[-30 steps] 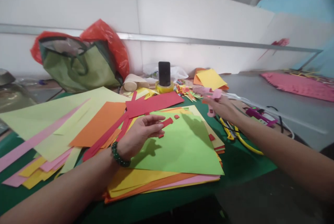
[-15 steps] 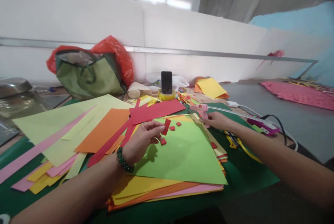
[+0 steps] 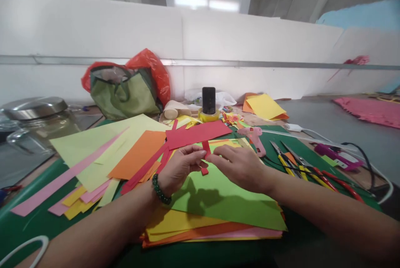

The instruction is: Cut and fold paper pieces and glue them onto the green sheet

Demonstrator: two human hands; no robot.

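A small red paper strip [image 3: 205, 148] stands between the fingertips of both hands, above a light-green sheet [image 3: 231, 209] on a stack of coloured paper. My left hand [image 3: 181, 166], with a dark green bead bracelet at its wrist, pinches the strip from the left. From the right, my right hand [image 3: 240, 167] closes its thumb and fingers on the strip's lower part; the exact contact is partly hidden. Just below the fingertips is a small red paper square [image 3: 204, 171]. The pink glue gun [image 3: 255, 138] rests beyond my right hand, out of its grasp.
Scissors [image 3: 300, 161] and a yellow-handled tool [image 3: 283, 159] lie at right, with a cable across them. Orange sheets [image 3: 139, 153], pale yellow sheets and pink strips spread at left. A phone [image 3: 208, 100] stands at the back; a glass jar [image 3: 46, 124] is far left.
My right hand has let go of the glue gun and come left to the red strip in my left hand. The view has swung slightly, bringing the scissors into sight.
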